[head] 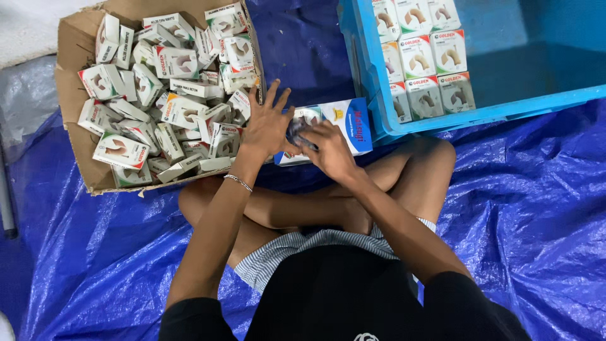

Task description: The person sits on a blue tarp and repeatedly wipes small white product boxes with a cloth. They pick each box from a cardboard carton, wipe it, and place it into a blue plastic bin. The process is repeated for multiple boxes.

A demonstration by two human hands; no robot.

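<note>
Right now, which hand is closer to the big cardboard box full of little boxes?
Left. The left hand, fingers spread, lies right at the cardboard box's near corner, beside the small boxes. The right hand is farther off, on the blue and white carton by the blue crate.

A crinkled blue tarpaulin [524, 208] covers the floor and reflects light in glossy patches. A pale grey plastic sheet [25, 95] lies at the left edge, beside a white surface [31, 25] at top left.
</note>
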